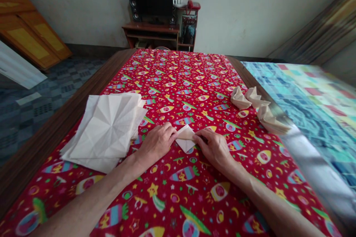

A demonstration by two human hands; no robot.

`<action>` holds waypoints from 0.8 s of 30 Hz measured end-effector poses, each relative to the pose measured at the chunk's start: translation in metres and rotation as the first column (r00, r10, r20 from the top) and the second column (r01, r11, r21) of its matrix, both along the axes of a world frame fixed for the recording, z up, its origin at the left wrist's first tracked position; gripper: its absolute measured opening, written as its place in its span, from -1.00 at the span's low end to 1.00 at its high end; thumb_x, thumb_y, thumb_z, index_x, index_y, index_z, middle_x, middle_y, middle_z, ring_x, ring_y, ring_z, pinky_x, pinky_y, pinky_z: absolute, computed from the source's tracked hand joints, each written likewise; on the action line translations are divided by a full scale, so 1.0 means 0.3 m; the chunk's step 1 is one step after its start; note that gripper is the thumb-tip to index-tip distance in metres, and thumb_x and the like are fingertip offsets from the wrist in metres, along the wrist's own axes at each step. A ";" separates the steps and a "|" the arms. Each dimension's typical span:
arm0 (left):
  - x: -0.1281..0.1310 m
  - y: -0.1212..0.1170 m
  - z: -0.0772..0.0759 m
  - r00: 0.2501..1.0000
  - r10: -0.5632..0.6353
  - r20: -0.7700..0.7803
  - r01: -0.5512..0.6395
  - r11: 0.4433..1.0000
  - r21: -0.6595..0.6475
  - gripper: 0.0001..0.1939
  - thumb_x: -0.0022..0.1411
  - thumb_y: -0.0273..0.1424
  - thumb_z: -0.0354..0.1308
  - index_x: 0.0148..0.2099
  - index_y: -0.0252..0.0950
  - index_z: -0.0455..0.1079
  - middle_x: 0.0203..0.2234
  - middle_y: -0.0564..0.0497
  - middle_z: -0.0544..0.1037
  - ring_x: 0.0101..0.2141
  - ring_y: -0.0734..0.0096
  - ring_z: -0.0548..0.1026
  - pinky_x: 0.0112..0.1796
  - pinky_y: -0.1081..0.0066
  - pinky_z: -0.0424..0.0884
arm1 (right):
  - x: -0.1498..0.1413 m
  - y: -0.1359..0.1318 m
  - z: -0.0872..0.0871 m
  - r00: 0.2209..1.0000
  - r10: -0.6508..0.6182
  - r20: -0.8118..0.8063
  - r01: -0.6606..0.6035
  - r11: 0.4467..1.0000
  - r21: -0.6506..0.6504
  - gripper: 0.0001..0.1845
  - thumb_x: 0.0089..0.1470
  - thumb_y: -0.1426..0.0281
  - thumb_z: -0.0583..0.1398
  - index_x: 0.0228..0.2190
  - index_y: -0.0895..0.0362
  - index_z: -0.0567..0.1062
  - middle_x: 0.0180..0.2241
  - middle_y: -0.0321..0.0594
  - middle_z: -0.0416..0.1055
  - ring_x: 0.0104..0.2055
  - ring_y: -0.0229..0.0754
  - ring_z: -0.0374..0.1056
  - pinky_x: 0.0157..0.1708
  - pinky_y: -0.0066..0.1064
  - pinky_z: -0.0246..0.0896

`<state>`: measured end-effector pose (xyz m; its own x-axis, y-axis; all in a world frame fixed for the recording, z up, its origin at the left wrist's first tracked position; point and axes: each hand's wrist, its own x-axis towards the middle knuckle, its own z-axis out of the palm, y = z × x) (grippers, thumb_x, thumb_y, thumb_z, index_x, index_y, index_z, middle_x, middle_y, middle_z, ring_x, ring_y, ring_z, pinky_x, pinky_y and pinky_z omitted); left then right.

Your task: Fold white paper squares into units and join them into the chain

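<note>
Your left hand [160, 139] and right hand [213, 144] hold the paper diamond [185, 137] between them, at the middle of the counter [94, 85]. The left grip is clamped on the left corner; the right grip is clamped on the right corner. The workpiece is small, matte and cream, lies flat, and has a fold line running between its side corners.

Your work surface is dressed in a red cloth [180, 174] printed with rockets, stars and moons; dark, grained wood borders it. Beyond your left hand, note the stack of sheets [108, 126]: thin, off-white, unevenly layered, the top sheet scored with creases radiating from its centre. Near the right edge, note three folded paper forms [240, 99], stiff, pointed and many-faceted. A patchwork-patterned fabric [294, 92] in blue, red and cream lies farther right.
</note>
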<state>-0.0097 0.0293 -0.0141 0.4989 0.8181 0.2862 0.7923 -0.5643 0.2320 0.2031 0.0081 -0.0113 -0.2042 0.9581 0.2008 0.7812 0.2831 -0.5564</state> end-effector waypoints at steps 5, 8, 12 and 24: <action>0.027 -0.004 0.017 0.979 0.077 -0.190 -0.061 0.994 0.086 -0.80 0.35 -0.37 -0.05 -0.32 -0.27 0.30 -0.42 0.02 0.41 -0.38 0.31 0.42 -0.33 0.33 0.26 | -0.009 0.003 0.011 0.998 0.006 0.066 -0.006 1.000 0.001 -0.86 0.16 0.36 0.12 -0.40 0.11 0.45 -0.42 -0.26 0.44 -0.38 -0.24 0.36 -0.38 -0.47 0.10; 0.034 -0.006 0.021 0.971 0.082 -0.223 -0.059 0.992 0.109 -0.81 0.36 -0.37 -0.05 -0.33 -0.26 0.29 -0.42 0.03 0.41 -0.37 0.28 0.43 -0.31 0.29 0.24 | -0.007 0.010 0.011 0.997 -0.002 0.082 0.004 1.000 -0.025 -0.90 0.13 0.35 0.14 -0.39 0.11 0.42 -0.45 -0.28 0.43 -0.42 -0.24 0.35 -0.40 -0.47 0.09; 0.039 -0.016 0.030 0.973 0.106 -0.207 -0.085 0.990 0.109 -0.80 0.35 -0.37 -0.04 -0.34 -0.25 0.30 -0.43 0.03 0.43 -0.37 0.28 0.44 -0.31 0.28 0.22 | -0.003 0.018 0.013 0.997 0.004 0.076 -0.001 0.999 -0.038 -0.91 0.11 0.34 0.16 -0.39 0.10 0.39 -0.50 -0.32 0.41 -0.47 -0.26 0.33 -0.45 -0.48 0.05; 0.003 -0.032 0.024 0.985 0.053 0.164 -0.070 0.992 0.101 -0.79 0.35 -0.36 -0.05 -0.04 -0.29 0.31 -0.16 -0.07 0.46 -0.10 0.29 0.42 -0.08 0.31 0.35 | -0.011 0.020 0.036 0.994 0.005 0.110 0.001 0.999 -0.051 -0.89 0.12 0.35 0.15 -0.41 0.12 0.40 -0.49 -0.30 0.42 -0.47 -0.28 0.32 -0.47 -0.50 0.01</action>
<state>-0.0090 0.0198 -0.0068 0.3890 0.8065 0.4453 0.7833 -0.5440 0.3009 0.1998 0.0140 -0.0004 -0.2246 0.9660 0.1278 0.8379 0.2584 -0.4809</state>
